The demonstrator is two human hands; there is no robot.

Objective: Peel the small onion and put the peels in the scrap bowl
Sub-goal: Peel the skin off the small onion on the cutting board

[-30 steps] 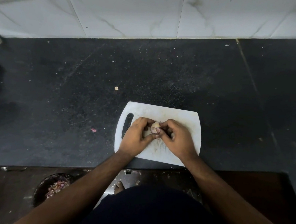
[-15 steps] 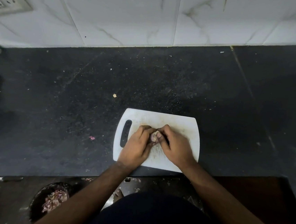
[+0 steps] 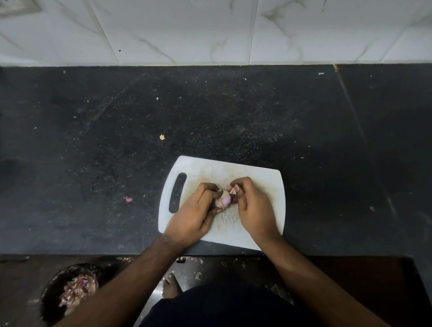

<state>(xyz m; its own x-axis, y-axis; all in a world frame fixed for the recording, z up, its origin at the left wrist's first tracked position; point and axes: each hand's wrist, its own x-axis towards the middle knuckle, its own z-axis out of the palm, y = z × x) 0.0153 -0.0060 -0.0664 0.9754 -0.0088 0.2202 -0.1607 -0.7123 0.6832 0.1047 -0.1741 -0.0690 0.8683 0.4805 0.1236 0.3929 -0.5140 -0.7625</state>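
Since half a second ago, right hand (image 3: pixel 254 209) has pulled off a papery tan peel flap (image 3: pixel 233 190), baring purple flesh on the small onion (image 3: pixel 223 200). Left hand (image 3: pixel 195 211) grip clenched on onion over white plastic cutting board (image 3: pixel 261 177) on black speckled worktop (image 3: pixel 106 139); right grip pinches peel. Dark scrap bowl (image 3: pixel 50 295) sits low left (peels inside). No legible writing.

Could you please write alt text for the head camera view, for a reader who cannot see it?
Seen from above, a person's left hand holds a small purple onion over a white cutting board while the right hand pinches a strip of peel. The board lies on a dark speckled counter; a scrap bowl of peels sits below at lower left.
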